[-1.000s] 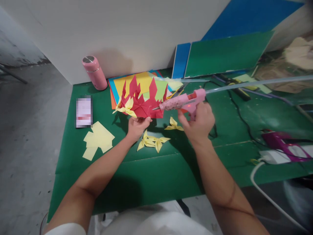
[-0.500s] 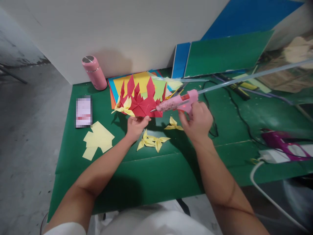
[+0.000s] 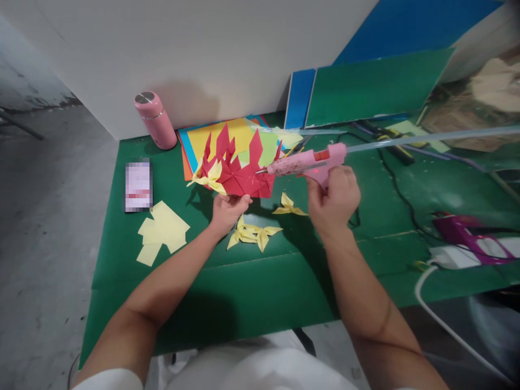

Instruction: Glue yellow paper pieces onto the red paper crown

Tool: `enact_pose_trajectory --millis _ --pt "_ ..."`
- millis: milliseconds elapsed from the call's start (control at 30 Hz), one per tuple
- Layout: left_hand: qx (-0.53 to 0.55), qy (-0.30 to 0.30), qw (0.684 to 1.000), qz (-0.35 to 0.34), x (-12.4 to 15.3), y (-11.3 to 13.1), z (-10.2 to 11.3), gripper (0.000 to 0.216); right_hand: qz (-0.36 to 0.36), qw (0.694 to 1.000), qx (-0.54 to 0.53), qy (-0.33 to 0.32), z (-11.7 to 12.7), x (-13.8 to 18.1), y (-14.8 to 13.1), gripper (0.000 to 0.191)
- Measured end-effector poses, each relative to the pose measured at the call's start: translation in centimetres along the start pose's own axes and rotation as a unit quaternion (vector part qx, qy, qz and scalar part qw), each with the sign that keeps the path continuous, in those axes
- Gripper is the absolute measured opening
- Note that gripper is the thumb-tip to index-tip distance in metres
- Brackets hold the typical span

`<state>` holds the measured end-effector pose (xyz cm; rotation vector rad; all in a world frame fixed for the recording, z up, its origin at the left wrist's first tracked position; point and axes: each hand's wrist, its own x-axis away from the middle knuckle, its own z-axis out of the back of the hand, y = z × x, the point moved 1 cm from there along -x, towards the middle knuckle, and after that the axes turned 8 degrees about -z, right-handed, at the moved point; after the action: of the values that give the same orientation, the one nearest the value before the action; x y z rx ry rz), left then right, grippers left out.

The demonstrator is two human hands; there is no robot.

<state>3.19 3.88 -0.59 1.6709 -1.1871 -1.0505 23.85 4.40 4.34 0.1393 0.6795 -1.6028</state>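
My left hand (image 3: 230, 213) pinches the lower edge of a red folded-paper crown (image 3: 244, 179) with tall points, held above the table. A yellow paper butterfly (image 3: 211, 177) sits on the crown's left part. In my right hand (image 3: 335, 200) is a pink glue gun (image 3: 311, 162), its fingers wrapped round the handle. Its metal nozzle points left at the crown's right half; whether it touches the paper I cannot tell. A long clear glue stick (image 3: 406, 142) sticks out of its back. Below the crown lie more yellow paper butterflies (image 3: 254, 234), with a single one (image 3: 288, 206) further right.
Yellow paper squares (image 3: 162, 230) and a blurred-out phone-like item (image 3: 138, 185) lie at left on the green table (image 3: 162, 303). A pink bottle (image 3: 156, 122) stands behind. Coloured sheets (image 3: 190, 143) lie behind the crown. Right are a power strip (image 3: 455, 257) and black cables (image 3: 402, 200).
The glue gun and my right hand have shifted right and slightly down, and the glue stick now lies more level. The crown has moved slightly right.
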Motion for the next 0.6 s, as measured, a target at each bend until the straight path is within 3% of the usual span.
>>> enact_pose_trajectory --millis 300,600 --pt "0.008 0.035 0.999 -0.019 -0.2 -0.7 0.5 0.026 0.072 0.994 -0.047 0.06 -1.3 0.0 0.8 0.031" --pt "0.028 0.033 0.999 -0.012 -0.2 -0.8 0.4 0.029 0.109 0.992 -0.063 0.032 -1.3 0.4 0.4 0.02"
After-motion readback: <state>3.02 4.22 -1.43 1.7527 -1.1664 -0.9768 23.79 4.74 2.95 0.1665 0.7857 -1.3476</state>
